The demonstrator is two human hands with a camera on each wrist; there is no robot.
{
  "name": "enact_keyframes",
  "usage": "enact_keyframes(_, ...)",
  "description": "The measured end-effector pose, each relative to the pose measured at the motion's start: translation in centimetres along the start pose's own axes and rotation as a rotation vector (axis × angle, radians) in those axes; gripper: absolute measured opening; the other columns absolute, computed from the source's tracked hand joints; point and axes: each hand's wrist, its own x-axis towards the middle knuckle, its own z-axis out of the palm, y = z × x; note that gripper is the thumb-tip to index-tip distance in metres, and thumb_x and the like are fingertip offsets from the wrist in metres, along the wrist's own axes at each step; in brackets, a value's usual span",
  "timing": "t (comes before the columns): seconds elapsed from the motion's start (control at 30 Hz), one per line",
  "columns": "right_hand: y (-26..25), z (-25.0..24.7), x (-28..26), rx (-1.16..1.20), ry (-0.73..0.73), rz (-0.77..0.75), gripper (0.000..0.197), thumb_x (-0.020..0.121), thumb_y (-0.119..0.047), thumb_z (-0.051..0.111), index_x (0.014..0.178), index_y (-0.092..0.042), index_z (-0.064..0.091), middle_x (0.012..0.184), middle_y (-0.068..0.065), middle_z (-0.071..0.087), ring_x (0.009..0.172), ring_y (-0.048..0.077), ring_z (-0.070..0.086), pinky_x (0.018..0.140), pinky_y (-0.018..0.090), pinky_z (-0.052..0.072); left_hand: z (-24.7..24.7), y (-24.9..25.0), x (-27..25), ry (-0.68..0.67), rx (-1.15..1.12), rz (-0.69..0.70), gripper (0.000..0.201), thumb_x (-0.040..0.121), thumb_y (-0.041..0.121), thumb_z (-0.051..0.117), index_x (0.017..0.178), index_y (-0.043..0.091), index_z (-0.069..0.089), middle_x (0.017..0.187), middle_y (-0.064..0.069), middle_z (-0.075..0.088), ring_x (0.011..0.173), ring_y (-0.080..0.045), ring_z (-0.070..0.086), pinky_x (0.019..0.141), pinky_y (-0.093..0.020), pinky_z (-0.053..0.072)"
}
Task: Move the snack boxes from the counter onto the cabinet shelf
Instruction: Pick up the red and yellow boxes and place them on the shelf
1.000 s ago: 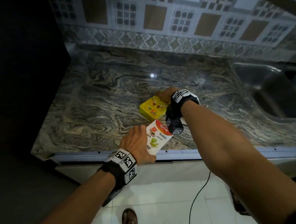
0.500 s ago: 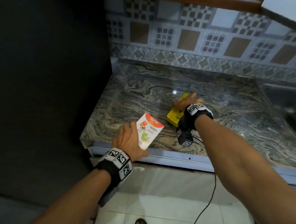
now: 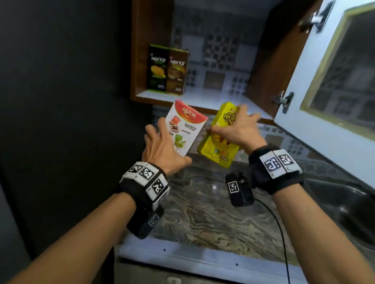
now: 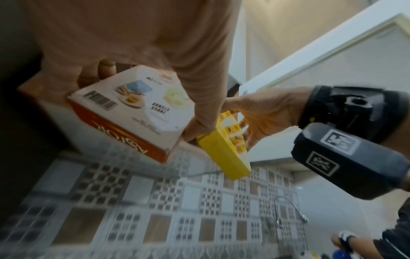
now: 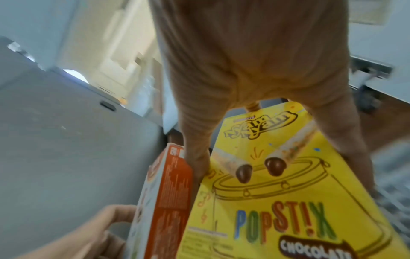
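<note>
My left hand (image 3: 162, 146) grips a white and red Astor box (image 3: 184, 127), held up just below the cabinet shelf (image 3: 207, 100). In the left wrist view the Astor box (image 4: 131, 108) shows its back face with thumb and fingers curled round it. My right hand (image 3: 238, 128) grips a yellow Popstix box (image 3: 217, 144) beside it, a little to the right. The right wrist view shows the yellow box (image 5: 277, 192) held by its two edges, with the Astor box (image 5: 170, 192) at its left. Two dark Nextar boxes (image 3: 167, 70) stand upright at the shelf's left end.
The open cabinet door (image 3: 341, 86) hangs at the right, hinged beside the shelf. The marble counter (image 3: 210, 214) lies below my hands, with a sink (image 3: 355, 209) at its right. A dark wall (image 3: 52, 88) closes the left side. A black cable (image 3: 284, 237) trails over the counter edge.
Both hands have risen from the counter to just under the shelf, each carrying its box. The yellow box left the countertop. The head view has tilted up to the open cabinet.
</note>
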Motion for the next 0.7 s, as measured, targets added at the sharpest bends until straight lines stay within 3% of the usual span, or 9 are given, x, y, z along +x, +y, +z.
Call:
enact_keyframes(0.13,-4.8,-4.5,1.2,0.042,0.159,-0.155,0.098,0.056,-0.051,0.086,0.130,-0.017,0.031,0.132,0.015,0.031,0.118,0.040,0.051,0.105,0.045,0.044,-3.7,3.6,4.5,0.141,0.008,0.068,0.116,0.051,0.042,0.085,0.140,0.009,0.019,0.133,-0.014,0.031,0.125,-0.037,0.034,0.097,-0.050,0.041)
enact_keyframes(0.3,-8.9,-7.7,7.2,-0.004,0.204,-0.157,0.109,0.055,-0.053,0.084,0.144,-0.024,0.027,0.139,0.015,0.025,0.120,0.041,0.051,0.104,0.041,0.044,-5.5,7.6,10.9,0.178,-0.025,0.143,0.116,0.050,0.039,0.088,0.139,0.005,0.021,0.134,-0.016,0.031,0.125,-0.041,0.035,0.101,-0.045,0.039)
enact_keyframes(0.37,-9.6,-8.2,10.3,-0.058,0.197,-0.145,0.105,0.055,-0.054,0.084,0.140,-0.023,0.032,0.137,0.015,0.026,0.119,0.042,0.052,0.101,0.042,0.046,-5.1,8.8,13.3,0.144,-0.037,0.140,0.134,0.052,0.034,0.089,0.150,0.012,0.000,0.136,-0.017,0.030,0.126,-0.044,0.037,0.104,-0.048,0.037)
enact_keyframes(0.47,-10.0,-8.4,14.9,-0.116,0.211,-0.128,0.101,0.057,-0.054,0.084,0.137,-0.021,0.033,0.138,0.015,0.026,0.117,0.044,0.053,0.096,0.043,0.046,-3.8,10.3,16.4,0.078,-0.039,0.147,0.150,0.054,0.025,0.090,0.147,0.034,-0.027,0.133,-0.020,0.031,0.120,-0.050,0.044,0.100,-0.055,0.039)
enact_keyframes(0.6,-9.3,-7.8,20.7,-0.168,0.175,-0.112,0.095,0.062,-0.045,0.085,0.137,-0.023,0.031,0.138,0.015,0.024,0.113,0.044,0.055,0.079,0.036,0.045,-1.1,11.7,20.5,0.000,-0.063,0.131,0.151,0.057,0.018,0.092,0.142,0.049,-0.028,0.133,-0.022,0.028,0.111,-0.052,0.050,0.094,-0.059,0.047)
enact_keyframes(0.7,-8.5,-6.8,24.3,-0.214,0.152,-0.096,0.088,0.066,-0.037,0.085,0.136,-0.022,0.034,0.139,0.015,0.024,0.110,0.044,0.057,0.076,0.035,0.047,1.0,12.3,23.4,-0.051,-0.054,0.098,0.146,0.059,0.016,0.091,0.145,0.052,-0.021,0.136,-0.022,0.025,0.115,-0.054,0.047,0.094,-0.061,0.046)
